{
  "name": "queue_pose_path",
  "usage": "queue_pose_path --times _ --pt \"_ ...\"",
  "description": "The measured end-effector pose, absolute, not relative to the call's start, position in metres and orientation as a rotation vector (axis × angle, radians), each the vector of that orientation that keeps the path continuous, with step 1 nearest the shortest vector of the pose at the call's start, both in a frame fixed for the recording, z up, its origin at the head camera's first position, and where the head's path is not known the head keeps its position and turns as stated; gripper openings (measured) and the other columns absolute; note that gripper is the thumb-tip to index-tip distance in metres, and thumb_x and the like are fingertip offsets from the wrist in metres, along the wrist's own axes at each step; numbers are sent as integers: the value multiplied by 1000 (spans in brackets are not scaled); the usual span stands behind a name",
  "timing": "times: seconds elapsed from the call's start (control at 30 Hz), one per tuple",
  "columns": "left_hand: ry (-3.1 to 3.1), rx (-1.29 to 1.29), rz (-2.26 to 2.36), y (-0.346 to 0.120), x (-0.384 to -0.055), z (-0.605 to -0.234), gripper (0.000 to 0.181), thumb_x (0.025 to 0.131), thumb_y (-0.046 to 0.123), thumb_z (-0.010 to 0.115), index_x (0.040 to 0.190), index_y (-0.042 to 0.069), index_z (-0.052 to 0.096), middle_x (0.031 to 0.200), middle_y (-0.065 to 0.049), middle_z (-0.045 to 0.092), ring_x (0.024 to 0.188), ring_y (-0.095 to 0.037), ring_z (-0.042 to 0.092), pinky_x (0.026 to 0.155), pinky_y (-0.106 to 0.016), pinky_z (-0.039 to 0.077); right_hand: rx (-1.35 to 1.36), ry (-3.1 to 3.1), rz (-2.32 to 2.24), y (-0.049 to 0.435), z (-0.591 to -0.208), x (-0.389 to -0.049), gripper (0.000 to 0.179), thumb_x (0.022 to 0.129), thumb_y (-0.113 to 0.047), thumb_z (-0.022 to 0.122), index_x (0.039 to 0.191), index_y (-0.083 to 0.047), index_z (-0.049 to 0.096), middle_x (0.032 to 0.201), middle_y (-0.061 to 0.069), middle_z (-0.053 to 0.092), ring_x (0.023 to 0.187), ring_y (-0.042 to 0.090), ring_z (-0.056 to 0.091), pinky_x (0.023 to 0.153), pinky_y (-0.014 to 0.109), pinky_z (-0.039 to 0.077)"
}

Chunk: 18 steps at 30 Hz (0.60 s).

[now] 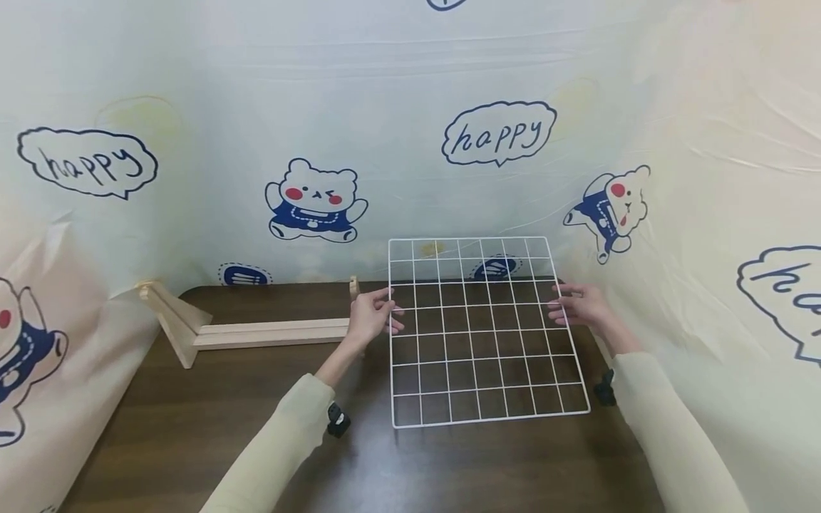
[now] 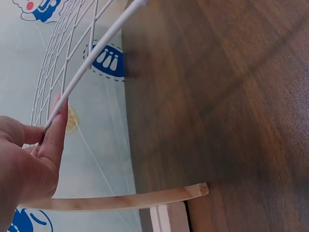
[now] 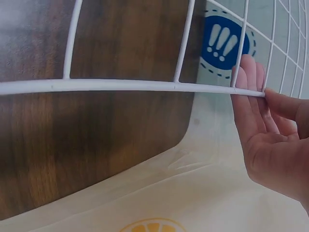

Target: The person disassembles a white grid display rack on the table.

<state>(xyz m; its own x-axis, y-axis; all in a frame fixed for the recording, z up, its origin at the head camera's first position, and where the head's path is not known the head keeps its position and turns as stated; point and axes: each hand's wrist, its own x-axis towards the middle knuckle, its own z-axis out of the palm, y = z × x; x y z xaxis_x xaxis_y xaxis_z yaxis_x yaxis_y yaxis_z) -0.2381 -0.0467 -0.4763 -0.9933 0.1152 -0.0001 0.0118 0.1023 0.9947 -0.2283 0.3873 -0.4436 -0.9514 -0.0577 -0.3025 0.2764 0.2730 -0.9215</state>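
Observation:
A white wire grid panel (image 1: 474, 332) is held up, tilted, between both hands above the brown table. At its left edge my left hand (image 1: 370, 315) pinches the outer wire; in the left wrist view the thumb of that hand (image 2: 34, 154) lies on one side and the fingers on the other. My right hand (image 1: 584, 305) grips the opposite edge. In the right wrist view, the right hand (image 3: 270, 130) has its thumb against the white rim wire and its fingers reaching behind the grid (image 3: 120, 86).
Left of the grid, a wooden stand (image 1: 272, 335) with two upright end pieces and a crossbar rests on the brown table (image 1: 256, 413). Its near end (image 2: 130, 199) lies close to my left hand. Printed cloth (image 1: 410, 142) hangs behind and at both sides.

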Motion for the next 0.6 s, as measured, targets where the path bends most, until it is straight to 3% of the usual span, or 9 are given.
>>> queue_pose_path --times 0.27,0.5,0.6 --pt "2356 135 1986 -43 -238 -489 40 94 -9 50 133 -16 45 84 -28 69 52 -29 68 50 -37 59 228 2262 -1745 383 -460 -230 45 99 7 38 141 16 25 86 10 69 74 24 70 77 45 60" --pt "2386 78 1893 -38 -238 -501 41 94 -8 52 134 -14 45 85 -29 68 55 -33 68 50 -37 60 297 2280 -1731 381 -474 -230 44 98 9 38 139 18 26 91 28 66 67 23 69 70 42 61" --pt "2381 59 1866 -37 -239 -507 43 94 -8 52 135 -15 43 84 -28 68 57 -35 68 51 -38 60 327 2296 -1697 378 -478 -230 44 98 10 37 139 19 25 85 24 66 67 25 68 69 43 61"
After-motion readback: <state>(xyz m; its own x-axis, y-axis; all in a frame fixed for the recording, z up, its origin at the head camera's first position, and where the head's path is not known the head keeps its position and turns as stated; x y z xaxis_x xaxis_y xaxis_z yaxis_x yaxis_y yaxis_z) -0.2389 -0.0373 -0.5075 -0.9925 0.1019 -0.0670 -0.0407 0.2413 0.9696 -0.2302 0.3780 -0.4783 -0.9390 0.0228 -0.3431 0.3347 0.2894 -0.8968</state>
